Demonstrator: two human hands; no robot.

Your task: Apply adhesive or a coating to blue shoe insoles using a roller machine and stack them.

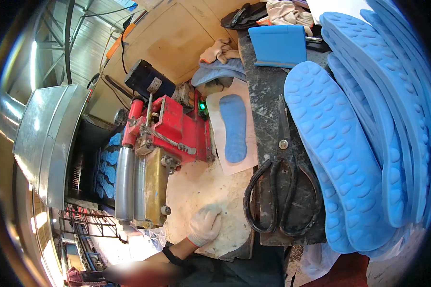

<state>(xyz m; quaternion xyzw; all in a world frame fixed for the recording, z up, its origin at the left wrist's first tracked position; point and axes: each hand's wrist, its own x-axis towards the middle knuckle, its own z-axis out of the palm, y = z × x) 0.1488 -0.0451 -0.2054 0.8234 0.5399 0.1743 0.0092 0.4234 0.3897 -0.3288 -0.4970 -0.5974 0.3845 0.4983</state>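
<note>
My left hand, in a white knitted glove with a dark band at the wrist, rests over the pale worktop below the machine. Its fingers look curled together and slightly blurred; whatever they may hold is hidden. Beyond it, a flat blue insole lies on a pinkish-white sheet. The red machine stands to the hand's upper left, with metal rollers in front. Large black-handled scissors lie on the dark board to the right, apart from the hand. My right hand is not in view.
Stacked blue bumpy insoles fill the right side. A blue angled holder stands at the board's far end. Beside the machine's far side lie a glove and more blue pieces. A metal hood rises at left.
</note>
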